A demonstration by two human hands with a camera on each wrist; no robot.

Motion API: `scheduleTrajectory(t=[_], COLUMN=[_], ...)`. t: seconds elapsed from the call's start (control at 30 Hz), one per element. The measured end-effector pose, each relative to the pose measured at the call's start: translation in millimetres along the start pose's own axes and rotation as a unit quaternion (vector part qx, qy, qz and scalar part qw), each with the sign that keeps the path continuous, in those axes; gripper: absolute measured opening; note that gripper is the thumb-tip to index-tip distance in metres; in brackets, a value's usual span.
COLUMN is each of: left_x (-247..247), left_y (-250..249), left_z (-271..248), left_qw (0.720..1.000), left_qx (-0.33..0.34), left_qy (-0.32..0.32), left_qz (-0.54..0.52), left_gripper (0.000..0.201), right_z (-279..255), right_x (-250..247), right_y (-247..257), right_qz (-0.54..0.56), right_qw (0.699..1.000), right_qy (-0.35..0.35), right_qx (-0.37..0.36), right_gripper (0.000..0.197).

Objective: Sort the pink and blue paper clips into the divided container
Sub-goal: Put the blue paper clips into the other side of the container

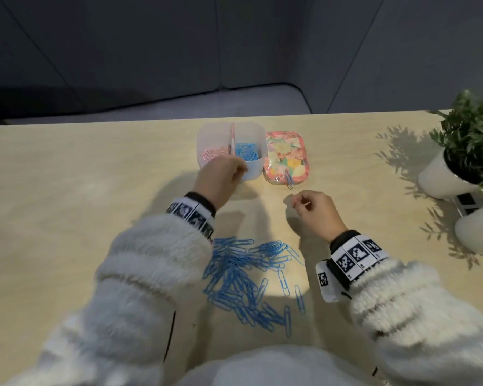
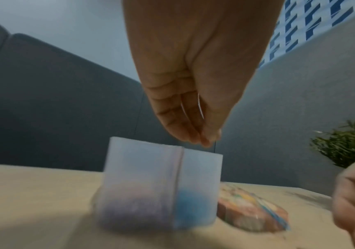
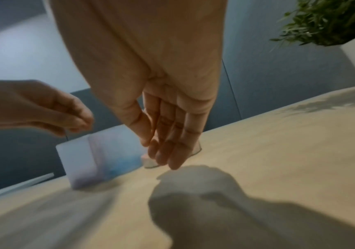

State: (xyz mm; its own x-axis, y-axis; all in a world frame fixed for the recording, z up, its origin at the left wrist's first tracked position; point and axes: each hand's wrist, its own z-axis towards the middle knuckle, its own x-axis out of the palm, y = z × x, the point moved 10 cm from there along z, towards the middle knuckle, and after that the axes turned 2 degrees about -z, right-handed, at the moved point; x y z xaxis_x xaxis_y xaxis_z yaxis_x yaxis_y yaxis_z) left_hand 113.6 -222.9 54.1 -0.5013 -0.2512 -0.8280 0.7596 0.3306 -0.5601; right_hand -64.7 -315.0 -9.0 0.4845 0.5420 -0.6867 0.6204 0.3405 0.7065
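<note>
The translucent divided container point(image 1: 255, 169) stands at the table's far middle, pink clips point(image 1: 212, 155) in its left half and blue clips point(image 1: 246, 150) in its right. My left hand point(image 1: 241, 169) hovers over its near rim; in the left wrist view the left hand point(image 2: 204, 141) pinches a thin clip that hangs just above the container point(image 2: 142, 176). My right hand point(image 1: 297, 203) is lower right of the container, thumb and fingers pinched on a thin pale clip; the right wrist view is too blurred to show it. A pile of blue clips point(image 1: 248, 277) lies near me.
A floral lid point(image 1: 286, 156) lies right of the container with a blue clip point(image 1: 289, 178) on its near edge. Two white pots point(image 1: 444, 182) with green plants point(image 1: 471, 135) stand at the right edge. The table's far edge runs just behind the container.
</note>
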Motion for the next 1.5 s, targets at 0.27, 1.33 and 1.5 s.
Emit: scheduleTrajectory(t=[0.27,1.33,1.5], left_x=[47.3,91.5,88.7], left_y=[84.0,29.7,28.5], left_z=[-119.1,-114.4,-112.9], left_qw=[0.988,0.979,0.982], left_qx=[-0.105,-0.029,-0.023], left_qy=[0.103,0.165,0.156], left_qz=[0.051,0.113,0.1], left_gripper=[0.026,0.02,0.02], right_z=[22.1,-61.9,-54.2], right_x=[11.4,119.9,112.5], right_y=[16.7,60.1,50.9], right_qz=[-0.253,-0.226,-0.172], right_qw=[0.964,0.935,0.954], right_qy=[-0.051,0.224,0.218], right_qx=[-0.057,-0.156,-0.109], right_gripper=[0.039,0.024,0.015])
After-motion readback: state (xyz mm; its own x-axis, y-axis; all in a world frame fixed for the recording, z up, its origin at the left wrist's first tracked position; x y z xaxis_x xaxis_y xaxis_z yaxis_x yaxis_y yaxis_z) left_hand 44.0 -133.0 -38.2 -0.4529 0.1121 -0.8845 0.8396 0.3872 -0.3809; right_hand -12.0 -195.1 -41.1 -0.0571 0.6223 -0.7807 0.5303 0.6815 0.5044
